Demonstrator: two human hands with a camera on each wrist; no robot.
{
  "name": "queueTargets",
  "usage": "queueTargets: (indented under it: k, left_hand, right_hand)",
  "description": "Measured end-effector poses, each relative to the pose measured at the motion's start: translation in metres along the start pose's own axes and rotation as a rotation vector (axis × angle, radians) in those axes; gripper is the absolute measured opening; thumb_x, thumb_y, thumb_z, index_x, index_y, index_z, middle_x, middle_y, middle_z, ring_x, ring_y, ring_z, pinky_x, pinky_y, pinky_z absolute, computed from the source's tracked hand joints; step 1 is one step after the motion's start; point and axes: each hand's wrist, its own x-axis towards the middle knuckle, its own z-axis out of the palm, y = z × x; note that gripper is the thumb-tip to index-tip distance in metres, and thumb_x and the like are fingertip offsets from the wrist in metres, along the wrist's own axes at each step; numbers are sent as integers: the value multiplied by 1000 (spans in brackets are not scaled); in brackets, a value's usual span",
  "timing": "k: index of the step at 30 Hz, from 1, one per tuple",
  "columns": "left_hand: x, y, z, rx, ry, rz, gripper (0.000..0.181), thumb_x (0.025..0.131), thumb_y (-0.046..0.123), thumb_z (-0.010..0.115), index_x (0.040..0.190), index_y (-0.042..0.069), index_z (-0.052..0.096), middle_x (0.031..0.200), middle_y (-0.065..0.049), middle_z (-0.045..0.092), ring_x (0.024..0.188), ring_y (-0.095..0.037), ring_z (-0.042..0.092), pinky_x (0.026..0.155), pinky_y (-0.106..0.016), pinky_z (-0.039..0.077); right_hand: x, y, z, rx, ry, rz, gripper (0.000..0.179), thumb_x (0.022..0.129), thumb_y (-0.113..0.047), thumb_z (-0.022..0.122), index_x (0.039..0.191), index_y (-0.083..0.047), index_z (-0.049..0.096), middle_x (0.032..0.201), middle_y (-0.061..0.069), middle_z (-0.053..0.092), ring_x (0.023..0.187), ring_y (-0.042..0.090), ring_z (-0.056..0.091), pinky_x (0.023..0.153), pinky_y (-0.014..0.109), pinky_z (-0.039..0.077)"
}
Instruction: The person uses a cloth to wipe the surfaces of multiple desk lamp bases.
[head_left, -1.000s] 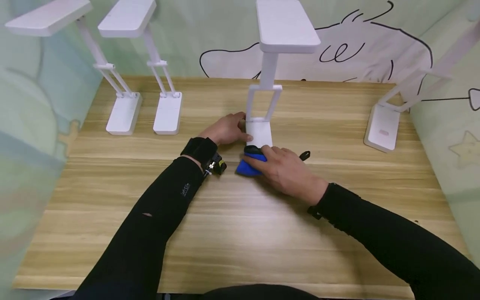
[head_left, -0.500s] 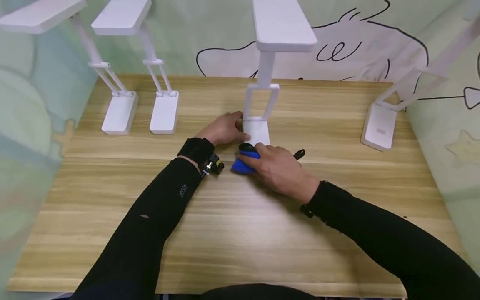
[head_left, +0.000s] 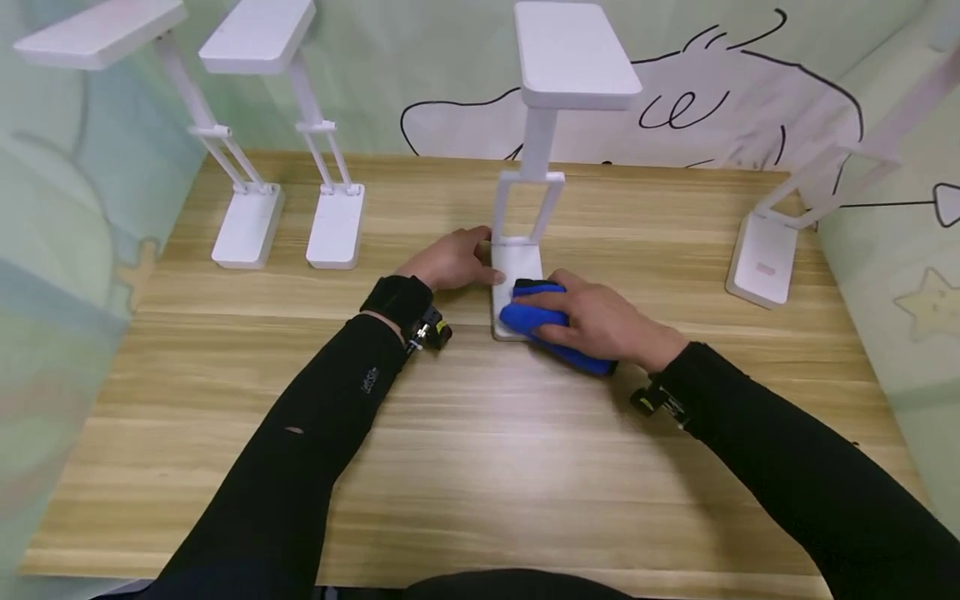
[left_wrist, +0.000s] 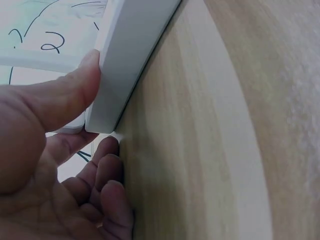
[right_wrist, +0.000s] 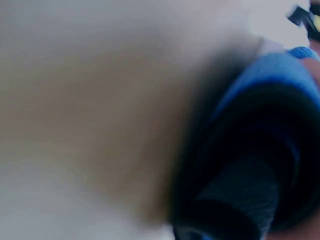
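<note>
A white folding desk lamp (head_left: 577, 54) stands upright in the middle of the table, its flat head raised over its base (head_left: 516, 260). My left hand (head_left: 450, 260) grips the left rear edge of that base; in the left wrist view the thumb (left_wrist: 75, 92) lies on its top and a finger reaches behind its end. My right hand (head_left: 603, 321) holds a blue wiping cloth (head_left: 534, 318) with black trim against the front part of the base. One end of the cloth hangs below the palm. The right wrist view is blurred, with the cloth (right_wrist: 277, 70) bunched at its right.
Two more white desk lamps (head_left: 335, 229) (head_left: 249, 229) stand at the back left, and another lamp (head_left: 762, 258) is at the right. A printed fabric wall (head_left: 450, 75) rises behind the wooden table (head_left: 480, 483).
My right hand has shifted right with the cloth and turned, so the cloth now covers part of the base's front and more blue shows. My left hand keeps its grip on the lamp.
</note>
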Motion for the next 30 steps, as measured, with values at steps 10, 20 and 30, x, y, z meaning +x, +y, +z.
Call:
queueTargets:
  k: [10, 20, 30]
  left_hand:
    - [4, -4, 3, 83, 31, -3, 69, 104, 34, 68, 162, 12, 39, 146, -15, 58, 132, -28, 55, 116, -42, 43]
    - [3, 1, 2, -7, 24, -14, 69, 105, 28, 68, 162, 8, 36, 146, -17, 62, 134, -28, 59, 118, -42, 43]
    - [3, 1, -2, 34, 35, 13, 66, 102, 26, 71, 158, 7, 43, 143, -16, 63, 131, -27, 58, 116, -40, 43]
  right_hand:
    - [43, 2, -3, -89, 127, 258, 51, 101, -32, 70, 147, -12, 59, 130, 26, 61, 105, 40, 69, 85, 57, 61]
    - [-14, -26, 10, -145, 174, -142, 37, 89, -28, 85, 124, -16, 80, 121, 19, 65, 103, 29, 69, 83, 46, 62]
    - [37, -10, -2, -88, 209, 220, 41, 103, -28, 69, 138, -9, 71, 126, 27, 67, 109, 35, 66, 85, 52, 60]
